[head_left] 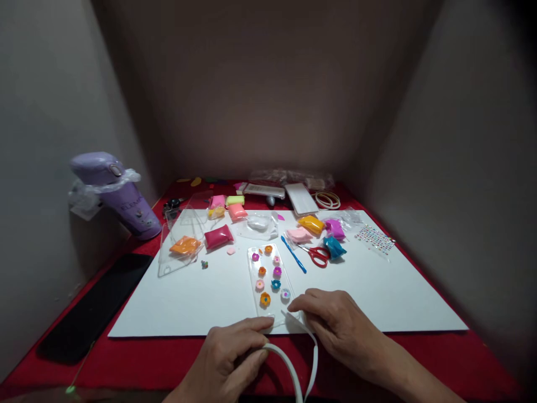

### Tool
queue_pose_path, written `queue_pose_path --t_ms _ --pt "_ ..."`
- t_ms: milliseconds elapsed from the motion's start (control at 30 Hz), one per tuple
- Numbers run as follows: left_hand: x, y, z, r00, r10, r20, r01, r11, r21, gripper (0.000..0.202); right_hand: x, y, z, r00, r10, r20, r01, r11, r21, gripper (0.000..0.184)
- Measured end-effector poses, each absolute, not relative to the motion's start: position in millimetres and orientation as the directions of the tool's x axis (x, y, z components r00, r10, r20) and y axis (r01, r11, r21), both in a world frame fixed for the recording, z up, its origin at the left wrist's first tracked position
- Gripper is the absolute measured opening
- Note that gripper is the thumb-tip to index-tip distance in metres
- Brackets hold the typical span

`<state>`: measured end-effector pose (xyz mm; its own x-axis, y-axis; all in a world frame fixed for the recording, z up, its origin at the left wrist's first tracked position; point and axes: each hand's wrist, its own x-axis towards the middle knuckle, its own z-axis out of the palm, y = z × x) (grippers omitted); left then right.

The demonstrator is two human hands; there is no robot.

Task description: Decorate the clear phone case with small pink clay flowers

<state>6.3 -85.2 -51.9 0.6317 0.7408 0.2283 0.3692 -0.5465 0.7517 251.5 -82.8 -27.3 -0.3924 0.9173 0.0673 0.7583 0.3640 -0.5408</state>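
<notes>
A clear phone case [271, 310] lies on the white board, with several small clay flowers in orange, pink, magenta, blue and white stuck on it. My left hand [235, 352] rests at its lower left corner, index finger on the case edge. Between that thumb and fingers runs a flat white strap [289, 366], which loops down toward me. At the case's lower right corner, my right hand [335, 322] pinches the strap's other part near its narrow end. A blue modelling tool [294, 256] and red-handled scissors [318, 256] lie just beyond the right hand.
Bags of coloured clay, such as a dark pink one [218, 237] and a teal one [334, 248], lie across the white board [403, 296]. A gem sticker sheet [375, 239] is at right. A black phone [94, 308] and a purple tumbler [126, 204] stand left on red cloth.
</notes>
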Motion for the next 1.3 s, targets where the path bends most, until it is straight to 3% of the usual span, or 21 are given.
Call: queue_pose_path --t_ms 167,367,533,633,700,767,833,1100,1300 --pt "7.8 -84.6 -50.9 0.623 0.742 0.247 0.357 -0.551 0.754 0.021 247.6 -81.9 -29.6 -0.406 0.913 0.036 0.785 0.368 -0.499 0.033" --pt "6.2 -84.0 -53.7 0.627 0.741 0.240 0.351 -0.544 0.762 0.021 249.2 -80.6 -28.0 -0.373 0.924 0.080 0.737 0.348 -0.579 0.038" --pt "8.1 -83.9 -51.3 0.622 0.743 0.247 0.362 -0.553 0.750 0.021 246.9 -83.1 -29.1 -0.377 0.925 0.038 0.772 0.337 -0.539 0.037" --pt "8.9 -83.7 -48.6 0.618 0.740 0.265 0.365 -0.569 0.737 0.020 253.3 -81.8 -30.0 -0.334 0.939 0.081 0.772 0.322 -0.549 0.037" --pt "8.8 -83.6 -48.0 0.614 0.740 0.274 0.368 -0.576 0.730 0.020 263.4 -77.1 -31.8 -0.234 0.959 0.162 0.817 0.284 -0.501 0.035" --pt "8.3 -83.5 -48.4 0.613 0.738 0.284 0.368 -0.584 0.723 0.020 275.5 -68.6 -35.0 -0.131 0.944 0.302 0.905 0.238 -0.354 0.031" --pt "8.0 -83.3 -49.4 0.614 0.733 0.293 0.366 -0.594 0.717 0.021 285.5 -57.4 -38.7 -0.108 0.936 0.334 0.934 0.211 -0.289 0.030" --pt "8.5 -83.4 -49.3 0.607 0.744 0.280 0.364 -0.573 0.734 0.021 284.6 -27.9 -45.5 -0.112 0.962 0.247 0.992 0.123 -0.028 0.025" --pt "8.3 -84.7 -48.8 0.612 0.744 0.268 0.370 -0.569 0.734 0.021 279.7 -21.5 -41.4 -0.086 0.977 0.197 0.994 0.073 0.076 0.023"
